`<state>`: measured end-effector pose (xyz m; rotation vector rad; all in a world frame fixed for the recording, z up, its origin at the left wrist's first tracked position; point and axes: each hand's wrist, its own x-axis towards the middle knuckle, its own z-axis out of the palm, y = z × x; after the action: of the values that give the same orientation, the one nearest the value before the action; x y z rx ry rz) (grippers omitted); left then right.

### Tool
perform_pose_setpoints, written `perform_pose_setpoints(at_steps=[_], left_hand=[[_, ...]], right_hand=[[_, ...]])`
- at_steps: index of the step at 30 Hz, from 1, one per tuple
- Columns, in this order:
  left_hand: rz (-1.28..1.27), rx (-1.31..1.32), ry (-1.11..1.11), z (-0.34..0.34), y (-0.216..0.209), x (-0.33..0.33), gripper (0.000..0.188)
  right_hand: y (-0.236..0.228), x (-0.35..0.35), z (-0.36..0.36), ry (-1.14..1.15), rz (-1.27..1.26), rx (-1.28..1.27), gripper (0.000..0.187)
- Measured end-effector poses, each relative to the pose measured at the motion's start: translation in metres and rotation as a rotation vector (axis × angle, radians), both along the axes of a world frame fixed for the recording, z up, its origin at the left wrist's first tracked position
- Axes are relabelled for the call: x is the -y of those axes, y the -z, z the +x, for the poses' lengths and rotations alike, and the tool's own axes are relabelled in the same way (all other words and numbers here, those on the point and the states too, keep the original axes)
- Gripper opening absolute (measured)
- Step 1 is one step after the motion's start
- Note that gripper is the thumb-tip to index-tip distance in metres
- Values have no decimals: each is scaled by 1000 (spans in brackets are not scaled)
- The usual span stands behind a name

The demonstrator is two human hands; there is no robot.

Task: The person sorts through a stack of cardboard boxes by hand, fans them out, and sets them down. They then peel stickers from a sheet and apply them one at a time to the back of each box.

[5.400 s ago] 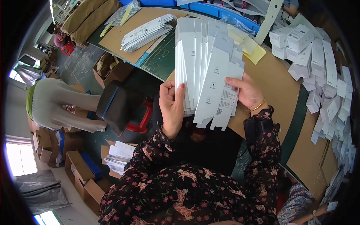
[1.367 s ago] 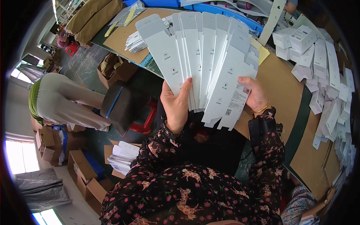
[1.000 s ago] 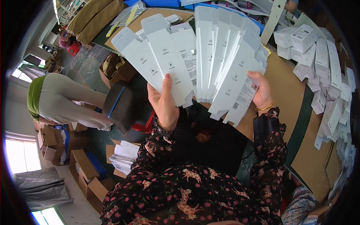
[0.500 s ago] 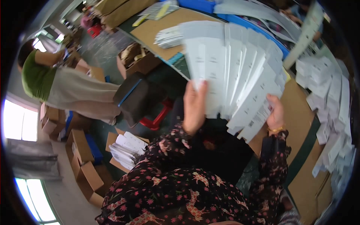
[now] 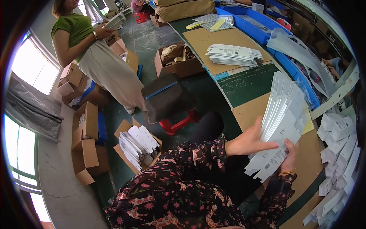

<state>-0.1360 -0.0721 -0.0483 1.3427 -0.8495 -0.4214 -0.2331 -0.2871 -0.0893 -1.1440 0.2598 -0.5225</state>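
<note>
Between my hands is a thick stack of flat white cartons (image 5: 286,122), tilted over the table's near edge, their edges slightly staggered. My left hand (image 5: 249,141) grips the stack from its left side, thumb stretched across the front face. At the lower right my right hand (image 5: 289,157) is closed on the same stack, its thumb on the front and its other fingers mostly hidden behind. A second pile of flat white cartons (image 5: 234,54) lies farther off on a cardboard sheet (image 5: 198,40) on the green table (image 5: 249,87).
Many folded white boxes (image 5: 337,149) crowd the right side. Blue trays (image 5: 244,19) line the table's far side. A dark stool (image 5: 167,95) and an open box of white cartons (image 5: 139,143) stand at left. A person in a green top (image 5: 76,34) stands beyond.
The fanned cartons have been drawn together into a tighter stack. My left hand has moved right and down toward my right hand. The view has shifted, showing more of the table's far end.
</note>
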Motion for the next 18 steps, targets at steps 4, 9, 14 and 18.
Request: perform_pose_setpoints(at_steps=[4,9,14,18], left_hand=[[19,185,-83,-2,-15,-2,98],[-101,472,-70,7,-14,5,99],[-40,438,-145,12,32,13,99],[103,371,-162,6,25,7,97]], right_hand=[[-23,-13,-10,155,-192,36,70],[-19,-20,-32,244,-610,152,62],[3,-17,-19,39,-678,-114,57],[-4,-19,-15,5,-557,-158,56]])
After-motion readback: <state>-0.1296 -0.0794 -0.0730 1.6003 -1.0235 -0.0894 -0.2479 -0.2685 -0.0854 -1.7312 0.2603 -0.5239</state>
